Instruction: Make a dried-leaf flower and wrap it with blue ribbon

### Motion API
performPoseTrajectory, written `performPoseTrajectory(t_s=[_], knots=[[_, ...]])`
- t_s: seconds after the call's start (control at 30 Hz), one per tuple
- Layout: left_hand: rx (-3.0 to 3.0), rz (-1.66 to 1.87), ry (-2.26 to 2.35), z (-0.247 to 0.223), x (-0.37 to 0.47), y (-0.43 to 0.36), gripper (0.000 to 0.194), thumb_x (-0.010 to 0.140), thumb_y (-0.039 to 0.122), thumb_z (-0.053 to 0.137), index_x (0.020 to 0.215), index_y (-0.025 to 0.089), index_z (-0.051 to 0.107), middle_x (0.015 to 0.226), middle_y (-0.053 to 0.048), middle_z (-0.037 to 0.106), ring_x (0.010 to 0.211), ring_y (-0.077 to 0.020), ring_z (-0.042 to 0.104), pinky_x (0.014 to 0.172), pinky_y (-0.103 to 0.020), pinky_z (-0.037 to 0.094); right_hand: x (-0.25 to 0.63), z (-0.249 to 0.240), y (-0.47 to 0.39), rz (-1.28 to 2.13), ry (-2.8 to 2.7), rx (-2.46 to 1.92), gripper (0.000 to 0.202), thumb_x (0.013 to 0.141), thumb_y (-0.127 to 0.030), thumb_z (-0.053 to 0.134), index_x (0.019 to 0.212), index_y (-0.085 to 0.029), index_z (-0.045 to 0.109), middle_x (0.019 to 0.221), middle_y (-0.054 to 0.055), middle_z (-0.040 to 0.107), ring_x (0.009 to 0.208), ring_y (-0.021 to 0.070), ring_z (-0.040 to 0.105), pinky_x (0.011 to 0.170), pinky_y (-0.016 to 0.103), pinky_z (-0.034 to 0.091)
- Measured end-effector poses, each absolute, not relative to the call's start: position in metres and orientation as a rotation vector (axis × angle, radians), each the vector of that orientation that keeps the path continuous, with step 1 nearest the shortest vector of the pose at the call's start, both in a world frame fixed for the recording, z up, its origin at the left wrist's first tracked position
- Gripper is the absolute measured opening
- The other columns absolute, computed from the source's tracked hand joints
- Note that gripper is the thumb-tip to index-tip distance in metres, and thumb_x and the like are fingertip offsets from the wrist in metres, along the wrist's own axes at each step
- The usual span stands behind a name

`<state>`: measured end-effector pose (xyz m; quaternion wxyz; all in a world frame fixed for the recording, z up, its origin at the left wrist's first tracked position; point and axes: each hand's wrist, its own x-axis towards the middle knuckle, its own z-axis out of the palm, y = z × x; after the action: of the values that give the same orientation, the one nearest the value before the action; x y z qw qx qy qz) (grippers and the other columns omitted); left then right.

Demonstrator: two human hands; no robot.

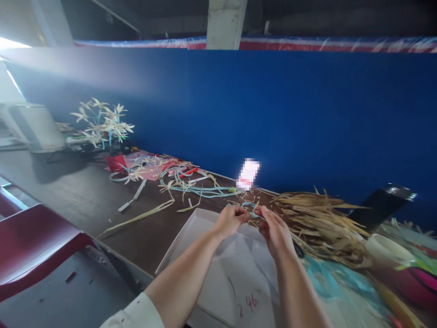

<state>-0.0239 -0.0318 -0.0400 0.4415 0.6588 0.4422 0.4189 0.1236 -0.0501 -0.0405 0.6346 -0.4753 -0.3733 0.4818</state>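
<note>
My left hand (233, 218) is raised over the far edge of a white open box lid (232, 273), its fingertips pinched together. Facing it closely, my right hand (276, 231) has its thumb and fingers drawn together. Between the two sets of fingertips shows a thin light-blue strip (248, 207) with pale straw-like bits about it. Whether the strip is held or lies behind the fingers is unclear, and whatever is pinched is too small to name. Red handwriting marks the lid's surface.
Dried husk leaves (321, 223) are heaped right, by a black cylinder (382, 205) and white bowl (389, 250). A blurred bright phone-like screen (248, 174) leans on the blue partition (307, 114). Light-blue cords (205, 191) and a husk-flower plant (105, 123) are left, beyond a red chair (37, 241).
</note>
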Motion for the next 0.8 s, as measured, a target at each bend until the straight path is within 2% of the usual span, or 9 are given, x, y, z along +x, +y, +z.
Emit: performPoseTrajectory(t_s=[0.13, 0.2, 0.37, 0.57, 0.73, 0.8], knots=[[1.636, 1.040, 1.088, -0.0409, -0.0246, -0.0314, 0.031, 0.072, 0.041, 0.057, 0.077, 0.012, 0.065, 0.064, 0.000, 0.058, 0.056, -0.0085, 0.045, 0.054, -0.020, 0.033, 0.1209, -0.0459, -0.0483, 1.096, -1.008, -1.070, 0.039, 0.062, -0.042, 0.073, 0.090, -0.015, 0.069, 0.057, -0.002, 0.052, 0.045, 0.0056, 0.033, 0.040, 0.019, 0.023], [1.641, 1.030, 1.101, -0.0388, -0.0252, -0.0329, 0.029, 0.071, 0.040, 0.059, 0.076, 0.011, 0.065, 0.066, -0.001, 0.059, 0.059, -0.0093, 0.047, 0.055, -0.020, 0.034, 0.1217, -0.0478, -0.0470, 1.072, -1.014, -1.105, 0.037, 0.061, -0.042, 0.074, 0.087, -0.016, 0.069, 0.052, -0.004, 0.047, 0.045, 0.0061, 0.033, 0.041, 0.019, 0.022], [1.624, 1.076, 1.049, -0.0359, -0.0250, -0.0360, 0.029, 0.069, 0.038, 0.062, 0.081, 0.012, 0.065, 0.072, -0.002, 0.063, 0.062, -0.0100, 0.051, 0.058, -0.020, 0.037, 0.1220, -0.0481, -0.0467, 1.069, -1.031, -1.132, 0.037, 0.062, -0.043, 0.073, 0.086, -0.015, 0.067, 0.061, -0.002, 0.053, 0.046, 0.0056, 0.034, 0.041, 0.020, 0.023], [1.627, 1.035, 1.097, -0.0433, -0.0242, -0.0331, 0.023, 0.071, 0.033, 0.059, 0.077, 0.012, 0.065, 0.062, -0.001, 0.059, 0.055, -0.0095, 0.048, 0.053, -0.020, 0.034, 0.1187, -0.0492, -0.0466, 1.110, -1.053, -1.127, 0.032, 0.063, -0.041, 0.073, 0.082, -0.016, 0.067, 0.055, -0.004, 0.048, 0.046, 0.0054, 0.033, 0.042, 0.019, 0.023], [1.706, 1.040, 1.184, -0.0437, -0.0241, -0.0333, 0.024, 0.071, 0.035, 0.058, 0.078, 0.013, 0.066, 0.068, -0.002, 0.063, 0.061, -0.0117, 0.053, 0.055, -0.021, 0.036, 0.1171, -0.0486, -0.0475, 1.131, -1.034, -1.106, 0.038, 0.063, -0.042, 0.073, 0.092, -0.017, 0.067, 0.054, -0.005, 0.046, 0.045, 0.0054, 0.031, 0.041, 0.020, 0.021], [1.738, 1.033, 1.190, -0.0440, -0.0238, -0.0341, 0.024, 0.071, 0.035, 0.057, 0.078, 0.014, 0.066, 0.070, -0.002, 0.064, 0.063, -0.0126, 0.054, 0.057, -0.021, 0.037, 0.1161, -0.0477, -0.0479, 1.108, -1.021, -1.114, 0.036, 0.062, -0.043, 0.073, 0.087, -0.017, 0.067, 0.053, -0.005, 0.046, 0.044, 0.0055, 0.031, 0.040, 0.020, 0.020]])
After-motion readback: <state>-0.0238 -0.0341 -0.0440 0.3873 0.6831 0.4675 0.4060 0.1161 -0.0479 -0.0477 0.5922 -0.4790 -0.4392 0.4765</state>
